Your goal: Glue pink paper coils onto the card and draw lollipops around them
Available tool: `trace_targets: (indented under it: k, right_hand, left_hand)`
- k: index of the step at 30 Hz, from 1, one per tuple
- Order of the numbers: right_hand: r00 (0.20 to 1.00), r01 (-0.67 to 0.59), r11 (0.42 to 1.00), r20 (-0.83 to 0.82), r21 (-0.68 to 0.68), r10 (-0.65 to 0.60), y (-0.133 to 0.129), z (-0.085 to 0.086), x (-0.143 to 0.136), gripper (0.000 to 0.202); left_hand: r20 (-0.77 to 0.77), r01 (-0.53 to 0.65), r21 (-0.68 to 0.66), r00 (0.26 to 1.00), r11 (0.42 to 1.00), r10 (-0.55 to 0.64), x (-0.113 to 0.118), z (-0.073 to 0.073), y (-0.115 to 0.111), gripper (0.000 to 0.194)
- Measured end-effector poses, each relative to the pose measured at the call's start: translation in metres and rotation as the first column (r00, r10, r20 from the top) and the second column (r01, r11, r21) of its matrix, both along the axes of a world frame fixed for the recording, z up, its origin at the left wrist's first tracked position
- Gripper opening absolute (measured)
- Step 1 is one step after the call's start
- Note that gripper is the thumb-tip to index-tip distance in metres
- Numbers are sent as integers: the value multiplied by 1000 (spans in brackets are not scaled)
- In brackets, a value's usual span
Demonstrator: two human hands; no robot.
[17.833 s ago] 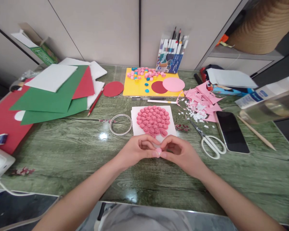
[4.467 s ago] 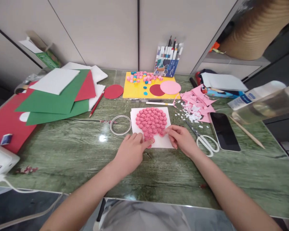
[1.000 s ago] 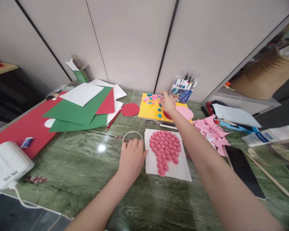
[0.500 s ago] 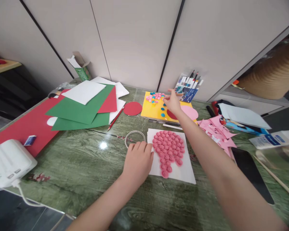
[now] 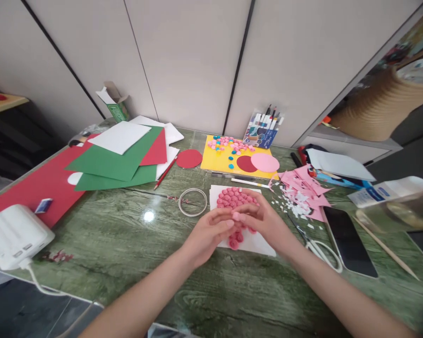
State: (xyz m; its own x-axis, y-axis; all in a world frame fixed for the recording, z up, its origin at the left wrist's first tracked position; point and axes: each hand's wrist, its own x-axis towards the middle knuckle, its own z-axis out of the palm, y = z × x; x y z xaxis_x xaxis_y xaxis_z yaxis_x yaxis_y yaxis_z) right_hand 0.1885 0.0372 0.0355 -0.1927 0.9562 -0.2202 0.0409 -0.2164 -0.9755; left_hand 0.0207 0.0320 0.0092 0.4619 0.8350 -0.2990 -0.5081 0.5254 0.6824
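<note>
Both hands meet over a cluster of pink coiled paper rosettes (image 5: 229, 197) on a white sheet (image 5: 261, 241). My left hand (image 5: 207, 234) has its thumb and fingers curled together at the tips, beside the right fingertips. My right hand (image 5: 264, 218) is closed in a pinch there. Whatever lies between the fingertips is too small or too hidden to name. The hands cover the middle of the cluster. Left of the sheet lies a roll of tape (image 5: 192, 202). Behind it, small pink and blue pieces (image 5: 229, 143) lie on yellow paper (image 5: 211, 162).
Scissors (image 5: 319, 249), a phone (image 5: 350, 239) and pink paper scraps (image 5: 303, 188) lie to the right. A marker (image 5: 250, 183) and red pencil (image 5: 165, 173) lie farther back. Green sheets (image 5: 109, 159) and a white power bank (image 5: 17, 237) occupy the left.
My right hand has come back from the small pieces on the yellow paper to the rosettes. My left hand has moved right from beside the tape to meet it. The scissors now show.
</note>
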Motion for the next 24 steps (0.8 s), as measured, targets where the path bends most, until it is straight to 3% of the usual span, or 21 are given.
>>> trace_targets:
  k: [6, 11, 16, 20, 24]
  right_hand:
    - [977, -8, 978, 209, 209, -37, -14, -2, 0, 51]
    - [958, -137, 969, 275, 206, 77, -13, 1, 3, 45]
    - [959, -163, 964, 262, 210, 105, -7, 0, 3, 46]
    - [945, -111, 952, 326, 286, 13, 30, -7, 11, 47]
    - [812, -37, 842, 508, 538, -288, 106, -18, 22, 48]
  left_hand:
    - [45, -16, -72, 999, 997, 19, 5, -8, -2, 28]
    - [-67, 16, 13, 998, 1000, -15, 3, 0, -2, 25]
    - [-194, -46, 92, 979, 995, 63, 5, 5, -1, 28]
    - [-256, -136, 86, 954, 987, 153, 7, 7, -1, 29]
    - [-251, -118, 96, 958, 988, 138, 7, 9, -2, 23]
